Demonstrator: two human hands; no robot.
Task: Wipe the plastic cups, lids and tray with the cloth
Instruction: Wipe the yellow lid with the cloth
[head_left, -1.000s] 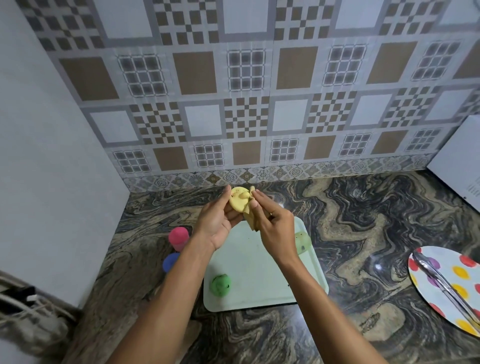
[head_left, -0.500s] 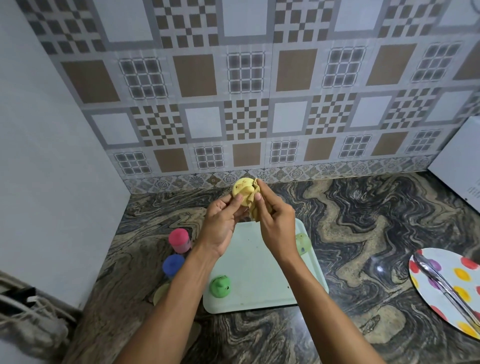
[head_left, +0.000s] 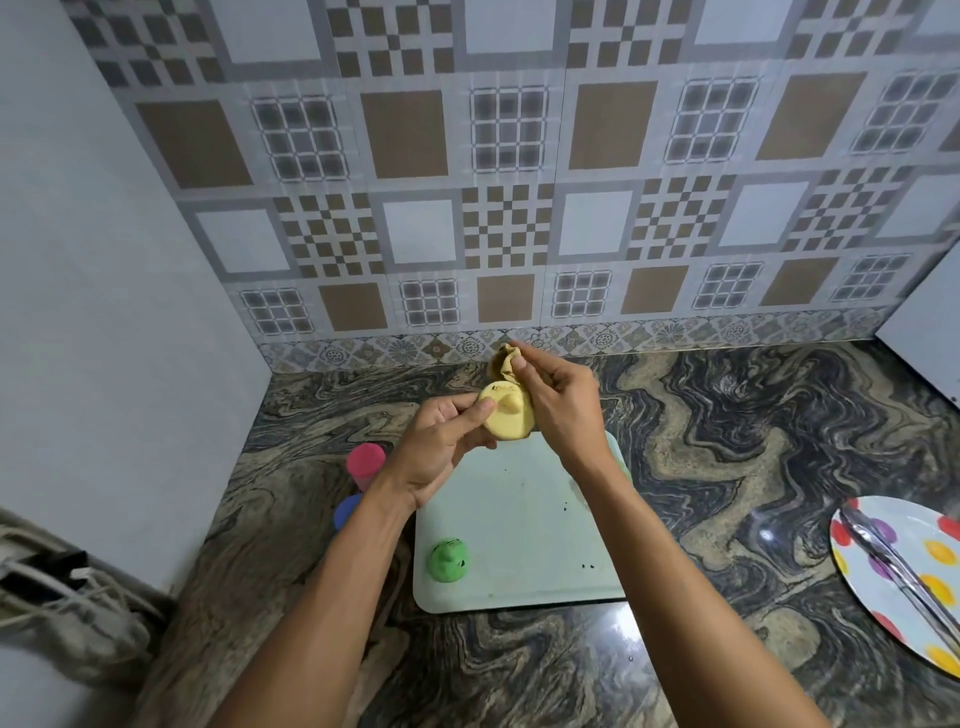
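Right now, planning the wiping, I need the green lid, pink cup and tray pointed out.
green lid (head_left: 448, 560): head view, its domed top.
pink cup (head_left: 366, 460): head view, its top face.
tray (head_left: 519, 519): head view, bare middle.

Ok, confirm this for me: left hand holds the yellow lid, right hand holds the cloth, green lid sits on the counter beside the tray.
Not quite: the head view shows the green lid sitting on the tray, near its front left corner, not on the counter. The rest stands.

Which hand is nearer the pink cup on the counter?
Left. The left hand holds the yellow lid just right of the pink cup; the right hand, pinching the cloth, is farther right, beyond the lid.
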